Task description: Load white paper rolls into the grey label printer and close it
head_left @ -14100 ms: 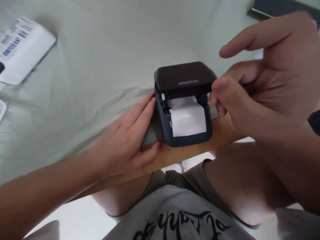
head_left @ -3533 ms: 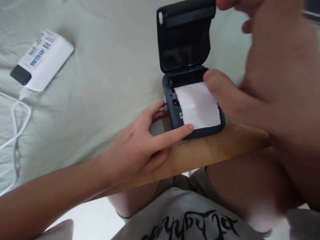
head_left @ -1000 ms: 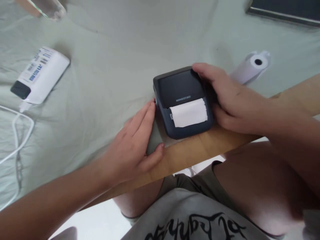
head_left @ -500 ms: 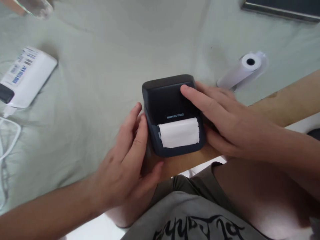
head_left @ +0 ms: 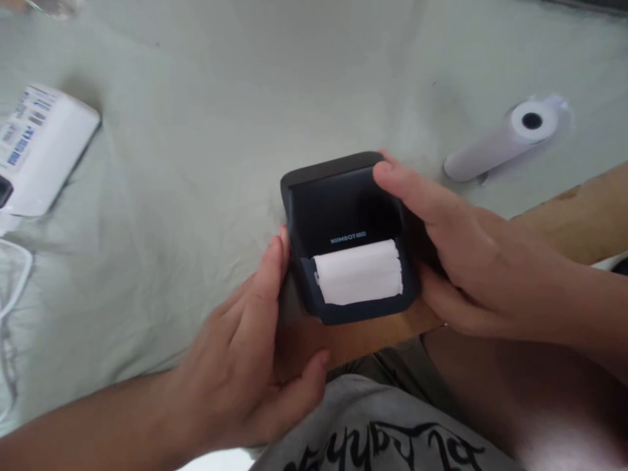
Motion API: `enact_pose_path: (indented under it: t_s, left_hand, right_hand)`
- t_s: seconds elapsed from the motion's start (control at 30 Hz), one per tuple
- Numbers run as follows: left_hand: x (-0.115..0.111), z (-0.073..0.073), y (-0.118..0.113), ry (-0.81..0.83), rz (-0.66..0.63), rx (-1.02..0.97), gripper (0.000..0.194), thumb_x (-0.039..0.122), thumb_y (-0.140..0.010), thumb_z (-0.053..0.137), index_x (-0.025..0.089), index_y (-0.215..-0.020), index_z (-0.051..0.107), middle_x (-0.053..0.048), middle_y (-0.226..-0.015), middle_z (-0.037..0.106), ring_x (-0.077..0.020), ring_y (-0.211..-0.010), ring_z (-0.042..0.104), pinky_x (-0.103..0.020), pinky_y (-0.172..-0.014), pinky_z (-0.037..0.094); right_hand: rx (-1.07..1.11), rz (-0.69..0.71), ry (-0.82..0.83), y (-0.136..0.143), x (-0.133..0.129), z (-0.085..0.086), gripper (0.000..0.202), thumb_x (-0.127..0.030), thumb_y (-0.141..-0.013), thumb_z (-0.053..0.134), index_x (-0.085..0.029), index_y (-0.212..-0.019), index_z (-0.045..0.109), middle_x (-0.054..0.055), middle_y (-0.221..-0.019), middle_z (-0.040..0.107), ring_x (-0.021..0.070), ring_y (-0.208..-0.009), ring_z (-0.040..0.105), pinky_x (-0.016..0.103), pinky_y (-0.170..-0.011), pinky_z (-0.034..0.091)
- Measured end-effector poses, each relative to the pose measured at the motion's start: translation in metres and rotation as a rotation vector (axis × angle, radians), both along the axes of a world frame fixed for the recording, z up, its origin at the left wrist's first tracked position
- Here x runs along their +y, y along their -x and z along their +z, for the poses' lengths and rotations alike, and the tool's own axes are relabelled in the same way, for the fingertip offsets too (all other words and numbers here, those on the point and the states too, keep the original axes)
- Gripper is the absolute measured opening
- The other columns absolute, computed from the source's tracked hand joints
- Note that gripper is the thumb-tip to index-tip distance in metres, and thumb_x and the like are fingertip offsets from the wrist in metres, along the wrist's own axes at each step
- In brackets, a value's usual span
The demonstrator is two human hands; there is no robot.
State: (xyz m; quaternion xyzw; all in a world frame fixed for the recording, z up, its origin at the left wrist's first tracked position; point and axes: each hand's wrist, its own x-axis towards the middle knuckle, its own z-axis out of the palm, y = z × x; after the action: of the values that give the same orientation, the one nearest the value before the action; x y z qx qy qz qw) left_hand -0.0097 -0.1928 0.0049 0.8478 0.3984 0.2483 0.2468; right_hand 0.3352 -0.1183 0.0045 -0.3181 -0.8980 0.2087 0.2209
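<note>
A dark label printer (head_left: 346, 206) with NIIMBOT lettering is held between my two hands, its top face towards me. A torn-edged strip of white paper (head_left: 360, 271) sticks out of its slot and lies over the lower front. My right hand (head_left: 471, 261) grips the right side, one fingertip at the upper right corner and other fingers lower down the side. My left hand (head_left: 245, 353) holds the left side with its fingertips, partly hidden behind the printer. Its thumb stands apart, below the printer's bottom edge.
A white paper roll (head_left: 500, 147) with a dark core lies to the right. At the left are a white device (head_left: 59, 154) with printed labels and a white cable (head_left: 22, 278). Green-grey cloth (head_left: 196, 131) covers the surface, whose wooden edge (head_left: 574, 209) shows near my legs.
The printer appears slightly larger and lower in view. My right fingertip has slid from its top face to the upper right corner. The surroundings have shifted outward with the camera's movement.
</note>
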Motion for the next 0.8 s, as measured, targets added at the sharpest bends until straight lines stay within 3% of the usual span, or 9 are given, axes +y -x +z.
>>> enact_pose_path:
  t_s: [0.1,0.17,0.3,0.4,0.47,0.57,0.7,0.8]
  left_hand:
    - [0.002,-0.004,-0.001,0.044,0.012,-0.019,0.118,0.037,-0.118,0.075,0.023,-0.214,0.008,-0.021,-0.206,0.055,-0.0478,-0.179,0.072,-0.060,-0.139,0.076]
    - [0.003,-0.007,-0.004,0.037,0.031,-0.019,0.114,0.043,-0.119,0.074,0.024,-0.213,0.013,-0.023,-0.196,0.067,-0.0479,-0.168,0.081,-0.060,-0.130,0.082]
    - [0.006,-0.012,-0.010,-0.039,0.049,-0.008,0.103,0.046,-0.122,0.066,0.019,-0.210,0.021,-0.026,-0.173,0.083,-0.0461,-0.146,0.092,-0.057,-0.111,0.087]
    - [0.011,-0.011,-0.010,-0.110,0.082,0.020,0.089,0.044,-0.124,0.061,0.019,-0.204,0.034,-0.024,-0.169,0.085,-0.0438,-0.139,0.094,-0.055,-0.107,0.087]
    - [0.017,-0.009,-0.007,-0.107,0.121,0.025,0.078,0.042,-0.122,0.064,0.026,-0.197,0.046,-0.019,-0.168,0.085,-0.0423,-0.138,0.094,-0.056,-0.107,0.087]
    - [0.026,-0.008,0.000,-0.019,0.072,0.041,0.075,0.040,-0.117,0.073,0.034,-0.188,0.053,-0.014,-0.176,0.078,-0.0437,-0.156,0.085,-0.063,-0.124,0.082]
    - [0.029,-0.015,0.000,-0.040,0.089,0.048,0.075,0.039,-0.115,0.068,0.033,-0.189,0.051,-0.013,-0.190,0.069,-0.0447,-0.174,0.073,-0.069,-0.141,0.073]
    - [0.026,-0.023,-0.004,-0.091,0.127,0.017,0.079,0.038,-0.113,0.067,0.031,-0.191,0.052,-0.013,-0.188,0.071,-0.0448,-0.173,0.074,-0.068,-0.141,0.073]
  right_hand:
    - [0.029,0.027,-0.007,0.000,0.002,-0.003,0.117,-0.010,-0.110,0.052,-0.036,-0.212,0.001,0.008,-0.199,0.061,0.0283,-0.200,0.045,0.048,-0.153,0.068]
    - [0.036,0.035,-0.029,-0.002,0.003,-0.007,0.122,-0.009,-0.108,0.056,-0.034,-0.213,-0.001,0.010,-0.204,0.055,0.0287,-0.200,0.045,0.049,-0.156,0.066]
    - [0.043,0.030,-0.046,-0.009,0.005,-0.014,0.120,-0.015,-0.110,0.057,-0.038,-0.213,0.000,0.010,-0.210,0.044,0.0301,-0.198,0.051,0.057,-0.157,0.064]
    - [0.060,-0.026,0.013,-0.012,0.005,-0.011,0.111,-0.020,-0.114,0.059,-0.048,-0.210,0.012,0.007,-0.207,0.049,0.0333,-0.189,0.064,0.062,-0.153,0.068]
    - [0.113,-0.116,0.046,-0.012,0.006,-0.007,0.089,-0.024,-0.117,0.062,-0.051,-0.198,0.036,0.005,-0.191,0.063,0.0316,-0.172,0.076,0.059,-0.145,0.074]
    - [0.180,-0.182,0.047,-0.007,0.009,-0.002,0.054,-0.036,-0.117,0.075,-0.042,-0.169,0.061,0.004,-0.148,0.077,0.0237,-0.133,0.084,0.047,-0.121,0.078]
    - [0.235,-0.243,0.102,0.006,0.017,0.006,0.038,-0.035,-0.110,0.085,-0.032,-0.143,0.066,-0.001,-0.104,0.074,0.0156,-0.087,0.074,0.036,-0.080,0.066]
    - [0.306,-0.353,0.191,0.018,0.019,0.017,0.032,-0.039,-0.108,0.088,-0.029,-0.130,0.066,-0.007,-0.077,0.063,0.0126,-0.058,0.056,0.036,-0.061,0.050]
